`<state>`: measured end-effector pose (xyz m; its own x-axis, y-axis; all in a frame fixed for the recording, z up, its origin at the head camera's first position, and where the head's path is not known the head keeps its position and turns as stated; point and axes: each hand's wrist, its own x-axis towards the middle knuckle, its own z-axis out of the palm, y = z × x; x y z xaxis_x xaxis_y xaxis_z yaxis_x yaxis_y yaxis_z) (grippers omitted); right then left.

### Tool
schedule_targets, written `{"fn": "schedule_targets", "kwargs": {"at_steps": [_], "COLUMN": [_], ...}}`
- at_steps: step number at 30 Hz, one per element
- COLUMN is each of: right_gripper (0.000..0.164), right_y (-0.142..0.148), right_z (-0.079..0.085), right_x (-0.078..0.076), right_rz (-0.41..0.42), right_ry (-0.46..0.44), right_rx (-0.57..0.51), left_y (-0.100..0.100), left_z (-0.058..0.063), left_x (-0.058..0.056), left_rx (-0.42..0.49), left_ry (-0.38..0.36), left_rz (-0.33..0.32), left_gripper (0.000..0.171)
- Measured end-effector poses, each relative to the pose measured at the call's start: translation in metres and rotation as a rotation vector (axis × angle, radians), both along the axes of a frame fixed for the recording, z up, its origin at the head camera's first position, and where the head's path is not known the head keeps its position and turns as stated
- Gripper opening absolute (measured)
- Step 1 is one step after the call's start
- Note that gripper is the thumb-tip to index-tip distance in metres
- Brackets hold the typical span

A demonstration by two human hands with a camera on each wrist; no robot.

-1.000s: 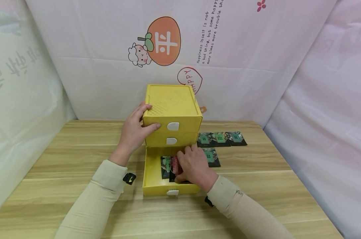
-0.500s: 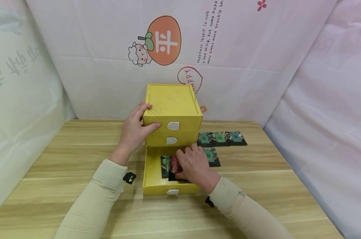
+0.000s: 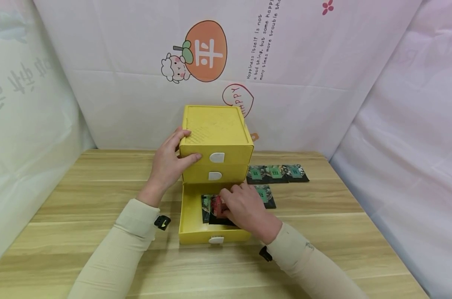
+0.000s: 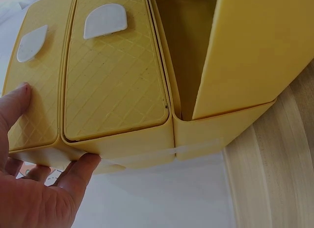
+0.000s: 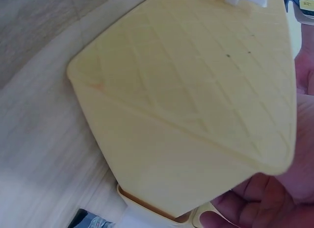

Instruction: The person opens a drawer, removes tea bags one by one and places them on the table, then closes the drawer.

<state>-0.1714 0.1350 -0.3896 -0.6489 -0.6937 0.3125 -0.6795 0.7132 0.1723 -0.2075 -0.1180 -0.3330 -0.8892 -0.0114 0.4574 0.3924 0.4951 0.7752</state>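
Note:
A yellow drawer unit with white tab handles stands at the table's middle, its bottom drawer pulled out. My left hand grips the unit's upper left corner, thumb on the front face. The left wrist view shows that hand with its fingers against the side wall. Inside the open drawer, my right hand pinches a flat black packet with a red label; its right part is hidden under the hand. Left of it, partly covered, lies a dark packet with a green label. The drawer front blocks the packets from the right wrist view.
Three dark packets with green labels lie in a row right of the unit. Another such packet lies nearer, partly behind the right hand. White printed cloth hangs behind the wooden table and at both sides.
My right hand and the red-labelled packet have shifted slightly left and away from the drawer front, over more of the green-labelled packet. The left hand stays on the unit.

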Motion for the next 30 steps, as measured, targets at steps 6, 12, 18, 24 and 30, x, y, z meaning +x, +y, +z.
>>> {"fn": "schedule_targets", "kwargs": {"at_steps": [6, 12, 18, 24, 30], "right_gripper": [0.028, 0.027, 0.027, 0.024, 0.019], "right_y": [0.001, 0.002, 0.003, 0.003, 0.004], "right_z": [0.005, 0.009, 0.01, 0.011, 0.011], "right_x": [0.005, 0.01, 0.014, 0.015, 0.016], "right_rz": [0.016, 0.03, 0.051, 0.071, 0.096], "right_ry": [-0.062, -0.142, -0.19, -0.212, -0.254], "right_rx": [-0.013, -0.008, -0.023, -0.037, -0.068], "left_y": [0.0, -0.001, -0.001, -0.001, -0.001], "left_z": [-0.001, -0.001, 0.0, -0.001, -0.001], "left_x": [-0.001, -0.001, 0.001, 0.0, 0.0], "left_rx": [0.008, 0.007, 0.003, 0.007, 0.011], "left_ry": [-0.008, -0.005, -0.005, -0.01, -0.008], "left_rz": [0.0, -0.002, -0.005, -0.005, -0.008], "left_gripper": [0.065, 0.065, 0.065, 0.066, 0.065]}}
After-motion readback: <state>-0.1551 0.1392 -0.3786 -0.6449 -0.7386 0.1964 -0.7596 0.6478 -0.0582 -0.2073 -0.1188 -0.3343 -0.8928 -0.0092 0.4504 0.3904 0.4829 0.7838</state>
